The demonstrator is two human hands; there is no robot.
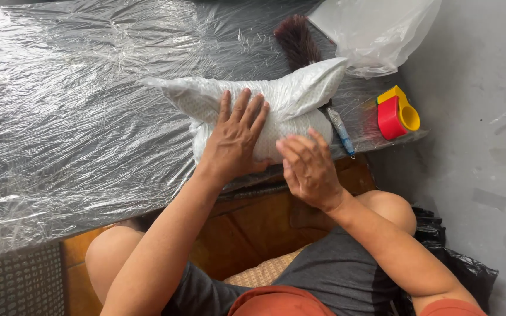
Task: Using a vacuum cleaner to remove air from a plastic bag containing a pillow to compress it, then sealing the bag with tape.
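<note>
I have the left hand (235, 137) flat on the white wrapped bundle (265, 111), palm down and fingers spread wide, pressing on it rather than clamped around anything. The right hand (308, 169) is just beside it at the bundle's near right end, fingers loosely together and slightly curled; from this angle I cannot tell whether its fingertips pinch the wrapping or only brush it, though it looks to be holding nothing else.

The bundle lies at the near edge of the table (60, 193), which is covered in crinkled clear plastic film (60, 88). Its long axis runs left to right across my view, a pointed flap sticking out at the upper left and another at the upper right. It sits straight ahead of both hands. The left one is the nearer, resting on its middle; the right one is lower, at the edge closest to my knees.

Behind the bundle a dark feather duster (297, 41) pokes out, with a pen (341, 131) just to the right. Further right stand a red and yellow tape dispenser (396, 114) and a clear plastic bag (376, 32).
</note>
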